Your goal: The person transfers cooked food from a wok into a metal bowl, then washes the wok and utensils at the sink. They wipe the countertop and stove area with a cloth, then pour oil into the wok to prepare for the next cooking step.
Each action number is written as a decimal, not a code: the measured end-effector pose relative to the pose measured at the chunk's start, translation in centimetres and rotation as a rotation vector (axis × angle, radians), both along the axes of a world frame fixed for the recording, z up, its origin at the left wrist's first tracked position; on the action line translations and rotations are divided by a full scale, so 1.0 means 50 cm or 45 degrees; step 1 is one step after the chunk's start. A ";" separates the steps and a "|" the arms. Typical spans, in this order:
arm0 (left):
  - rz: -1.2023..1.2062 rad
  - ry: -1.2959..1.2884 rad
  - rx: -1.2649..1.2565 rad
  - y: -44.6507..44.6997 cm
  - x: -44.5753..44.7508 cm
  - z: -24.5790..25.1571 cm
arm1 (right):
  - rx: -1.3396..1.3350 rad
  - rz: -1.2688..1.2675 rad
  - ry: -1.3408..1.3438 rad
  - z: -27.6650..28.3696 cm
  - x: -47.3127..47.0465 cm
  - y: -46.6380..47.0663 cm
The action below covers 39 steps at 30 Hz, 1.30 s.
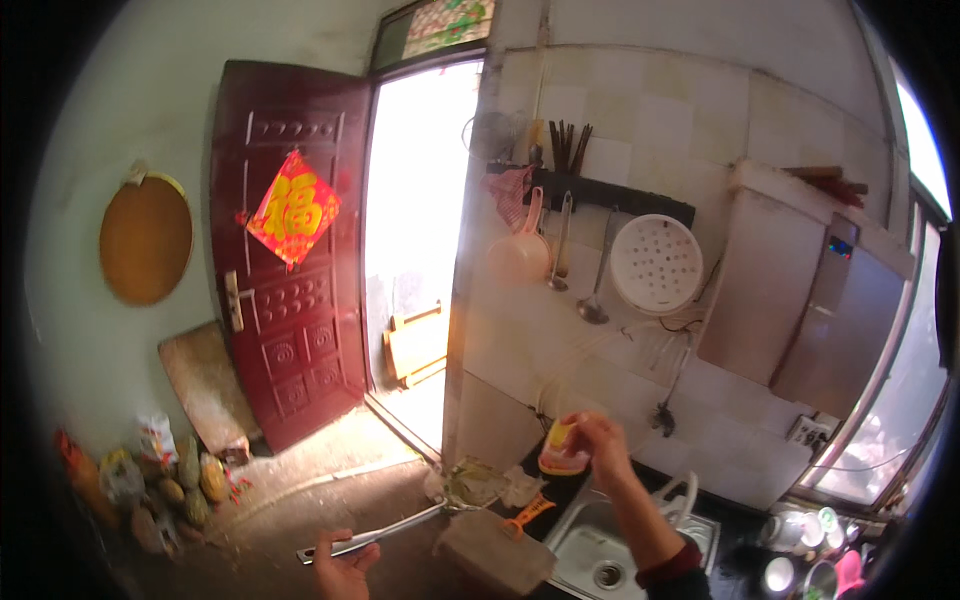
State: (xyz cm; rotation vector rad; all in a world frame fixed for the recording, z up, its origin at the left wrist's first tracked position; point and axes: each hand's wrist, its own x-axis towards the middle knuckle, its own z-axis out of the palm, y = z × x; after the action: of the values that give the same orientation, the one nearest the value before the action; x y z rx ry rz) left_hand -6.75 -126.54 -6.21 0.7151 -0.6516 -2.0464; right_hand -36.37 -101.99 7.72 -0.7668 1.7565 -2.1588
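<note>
My left hand [343,564], low in the view, grips the end of a long metal utensil handle [390,530]. The handle slants up to the right, and its far end meets a crumpled plastic bag [476,484], so I cannot tell what head it bears. Over the counter's back corner, my right hand [600,439] holds a small pink-and-yellow object [561,459], which looks like a scrubbing brush. Below my right forearm lies a stainless steel sink [592,540] with its drain visible. An orange-handled tool [525,516] lies between the sink and the bag.
A brownish block [495,551] stands left of the sink. Bowls and cups [780,574] crowd the counter at right. A colander [657,262], ladles [592,309] and a pink dipper [520,256] hang on the wall. Squashes [196,506] lie on the floor near the open red door [300,300].
</note>
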 end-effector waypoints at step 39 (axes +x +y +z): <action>-1.314 -0.041 0.124 -0.721 -0.869 0.017 | 0.775 -1.845 1.249 0.692 -0.888 -0.437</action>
State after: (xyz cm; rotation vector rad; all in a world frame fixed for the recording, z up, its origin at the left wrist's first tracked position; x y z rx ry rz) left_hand -50.20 -162.59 -5.36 0.4947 -1.0919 -3.0159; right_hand -80.77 -123.83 42.33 -0.3277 4.1337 -1.3592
